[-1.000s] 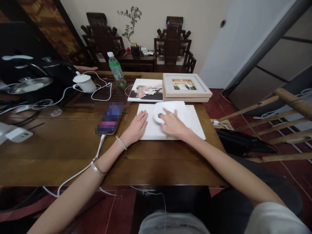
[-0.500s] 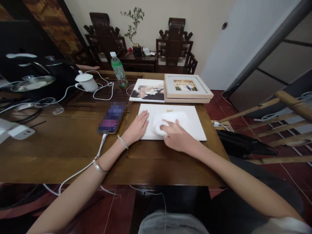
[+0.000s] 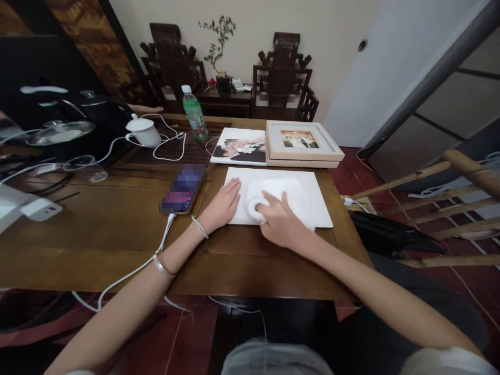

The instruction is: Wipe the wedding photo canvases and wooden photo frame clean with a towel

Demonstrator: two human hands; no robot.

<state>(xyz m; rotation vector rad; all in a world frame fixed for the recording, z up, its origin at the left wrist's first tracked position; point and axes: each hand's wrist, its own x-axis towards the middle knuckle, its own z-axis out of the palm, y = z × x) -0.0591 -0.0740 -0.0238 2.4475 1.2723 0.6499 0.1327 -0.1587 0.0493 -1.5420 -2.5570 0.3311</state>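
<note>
A white flat panel lies on the wooden table before me. My left hand rests flat on its left edge, fingers together and stretched out. My right hand presses a white cloth onto the panel's middle, with the fingers curled into its folds. Part of the cloth is hidden beneath that hand. Behind the panel lie a photo print and, to its right, a framed picture on top of a shallow box-like frame.
Left of my left hand a phone is plugged into a white cable. Farther back stand a green-labelled bottle and a white lidded cup. A clear plastic cup lies near a glass-lidded pot. A wooden rack stands at the right.
The cloth has shifted slightly under my right hand and now covers a tan mark that showed on the panel. My left hand stays in place. The whole view has moved a little.
</note>
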